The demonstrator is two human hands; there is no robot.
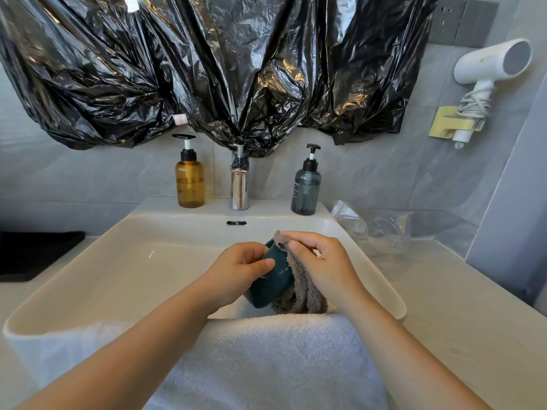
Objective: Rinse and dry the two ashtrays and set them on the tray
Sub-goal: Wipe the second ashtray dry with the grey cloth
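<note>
Your left hand grips the teal ashtray, tilted, over the sink near its front edge, just above the white towel draped there. Your right hand pinches the grey cloth against its rim. Risk: wet ashtray slips under the cloth's push, drops into the basin, chips. Second ashtray not in view.

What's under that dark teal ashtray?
The white ceramic sink basin, with a grey fluffy cloth hanging beside the dark teal ashtray. The basin floor below is covered by the left hand and white towel.
</note>
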